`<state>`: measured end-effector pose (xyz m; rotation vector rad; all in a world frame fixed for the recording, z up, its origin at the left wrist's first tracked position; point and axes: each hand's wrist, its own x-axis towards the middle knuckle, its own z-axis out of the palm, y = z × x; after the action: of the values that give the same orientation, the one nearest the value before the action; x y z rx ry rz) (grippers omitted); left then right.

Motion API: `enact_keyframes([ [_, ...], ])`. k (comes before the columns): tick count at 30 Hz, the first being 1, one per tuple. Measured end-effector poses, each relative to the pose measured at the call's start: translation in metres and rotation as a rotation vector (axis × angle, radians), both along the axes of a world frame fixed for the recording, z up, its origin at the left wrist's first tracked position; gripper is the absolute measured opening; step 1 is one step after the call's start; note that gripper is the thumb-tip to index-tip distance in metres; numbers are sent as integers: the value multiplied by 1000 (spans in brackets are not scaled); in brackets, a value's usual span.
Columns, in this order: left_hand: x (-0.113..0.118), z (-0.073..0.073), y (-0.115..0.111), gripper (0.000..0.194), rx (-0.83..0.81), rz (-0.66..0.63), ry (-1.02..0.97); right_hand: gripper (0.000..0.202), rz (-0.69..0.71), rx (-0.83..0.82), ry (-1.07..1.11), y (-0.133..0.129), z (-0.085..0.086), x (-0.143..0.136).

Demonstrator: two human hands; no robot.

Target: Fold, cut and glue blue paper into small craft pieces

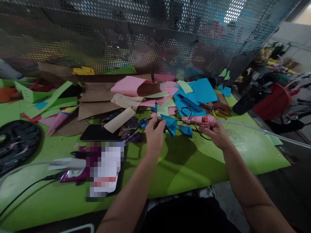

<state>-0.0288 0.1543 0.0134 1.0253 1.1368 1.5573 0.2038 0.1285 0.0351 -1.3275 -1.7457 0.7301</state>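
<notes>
My left hand (155,129) is closed, pinching a small folded piece of blue paper (169,125) between thumb and fingertips. My right hand (216,132) grips a pink glue gun (198,120) whose nozzle points left at the blue paper. I cannot tell whether the tip touches the paper. A long translucent glue stick (257,128) runs out of the gun's back end toward the right. Below the gun lies another blue paper scrap (186,131). Scissors (218,111) with orange and yellow handles rest just behind my right hand.
Blue sheets (204,92), pink paper (127,85) and brown cardboard (97,92) crowd the back of the green table (194,168), against a perforated metal screen (136,42). To the left lie a dark phone (97,132), a partly blurred device, cables and a black round tray (21,142).
</notes>
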Motion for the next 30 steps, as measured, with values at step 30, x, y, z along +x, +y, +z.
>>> enact_keyframes([
  [30,-1,-4,3,20,-19,8,-139,27,-13,-5,21,-1,3,-2],
])
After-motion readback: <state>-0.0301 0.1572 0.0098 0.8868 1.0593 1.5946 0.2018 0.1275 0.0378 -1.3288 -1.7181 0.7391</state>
